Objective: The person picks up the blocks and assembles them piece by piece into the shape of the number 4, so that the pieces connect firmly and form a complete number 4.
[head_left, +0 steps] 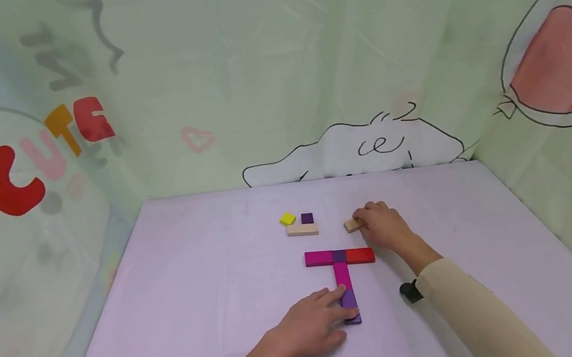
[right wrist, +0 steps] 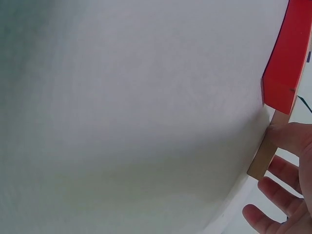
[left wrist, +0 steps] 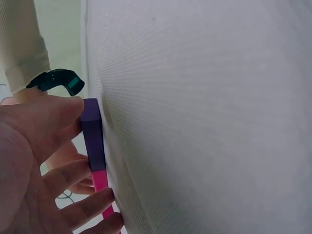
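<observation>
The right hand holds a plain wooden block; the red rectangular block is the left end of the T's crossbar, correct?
Wrong end: the head view shows the red rectangular block at the right end of the crossbar. The right hand does hold the plain wooden block.

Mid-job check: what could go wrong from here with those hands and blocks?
The left hand touches the purple block at the foot of the T of blocks; a slight push might skew it. The right hand grips a wooden block just beyond the red block; bringing it nearer could knock the red one out of line.
</observation>
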The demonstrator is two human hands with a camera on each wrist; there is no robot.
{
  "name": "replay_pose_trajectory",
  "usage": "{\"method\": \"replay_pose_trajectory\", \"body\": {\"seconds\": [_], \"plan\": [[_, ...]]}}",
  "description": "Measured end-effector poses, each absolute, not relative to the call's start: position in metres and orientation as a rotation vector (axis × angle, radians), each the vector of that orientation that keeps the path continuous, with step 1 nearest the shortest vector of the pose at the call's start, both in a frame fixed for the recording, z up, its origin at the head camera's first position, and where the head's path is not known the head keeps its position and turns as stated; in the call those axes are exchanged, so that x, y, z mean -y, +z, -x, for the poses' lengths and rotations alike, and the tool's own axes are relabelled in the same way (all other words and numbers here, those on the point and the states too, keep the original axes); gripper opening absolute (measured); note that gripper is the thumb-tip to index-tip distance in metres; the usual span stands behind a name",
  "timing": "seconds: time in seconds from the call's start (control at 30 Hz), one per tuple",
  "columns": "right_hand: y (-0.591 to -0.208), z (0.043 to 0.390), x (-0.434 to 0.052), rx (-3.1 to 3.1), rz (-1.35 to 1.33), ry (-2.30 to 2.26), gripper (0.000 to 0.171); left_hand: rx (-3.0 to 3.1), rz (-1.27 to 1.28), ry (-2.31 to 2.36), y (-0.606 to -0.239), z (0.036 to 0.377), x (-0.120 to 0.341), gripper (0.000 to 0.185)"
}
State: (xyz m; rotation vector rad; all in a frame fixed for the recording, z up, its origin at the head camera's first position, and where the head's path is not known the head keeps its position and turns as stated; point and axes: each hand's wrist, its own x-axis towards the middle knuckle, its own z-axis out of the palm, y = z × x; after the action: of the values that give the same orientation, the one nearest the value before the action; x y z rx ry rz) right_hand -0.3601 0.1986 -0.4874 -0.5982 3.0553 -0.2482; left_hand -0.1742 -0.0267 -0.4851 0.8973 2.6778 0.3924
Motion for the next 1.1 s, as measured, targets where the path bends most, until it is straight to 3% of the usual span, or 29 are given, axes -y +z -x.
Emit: {"method": "replay_pose_trajectory", "body": {"seconds": [1.1], "plan": [[-0.471,0.35,-0.187,-2.997,0.499,-0.34,0.035,-2.683,-0.886,0.396,-0.487,0.174,0.026,0.05]]}}
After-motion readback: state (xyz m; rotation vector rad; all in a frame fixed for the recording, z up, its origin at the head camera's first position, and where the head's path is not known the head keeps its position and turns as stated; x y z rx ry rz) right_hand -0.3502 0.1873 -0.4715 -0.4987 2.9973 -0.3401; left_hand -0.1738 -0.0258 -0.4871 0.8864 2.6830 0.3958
